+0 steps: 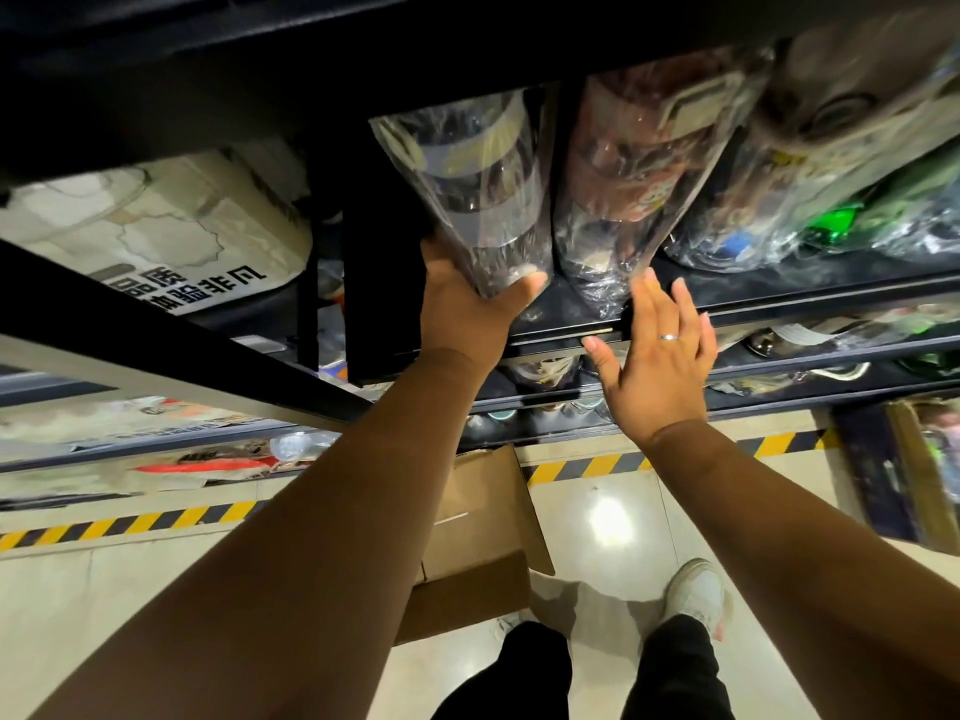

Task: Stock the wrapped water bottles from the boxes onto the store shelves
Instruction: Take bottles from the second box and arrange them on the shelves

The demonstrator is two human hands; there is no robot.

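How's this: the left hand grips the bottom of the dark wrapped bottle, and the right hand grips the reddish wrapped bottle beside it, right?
Not quite. In the head view the right hand is open, fingers spread, just below the reddish wrapped bottle, not gripping it. The left hand does grip the bottom of the dark wrapped bottle.

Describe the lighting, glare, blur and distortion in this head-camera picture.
Head view: a bright lamp glare sits on the glossy floor; the wrapped bottles at top right are smeared by blur; the dark wrapped bottle gripped by the left hand is sharper, with sheen on its plastic; the shelf underside falls into deep shadow; the wide lens bends the shelf rail and hazard stripes.
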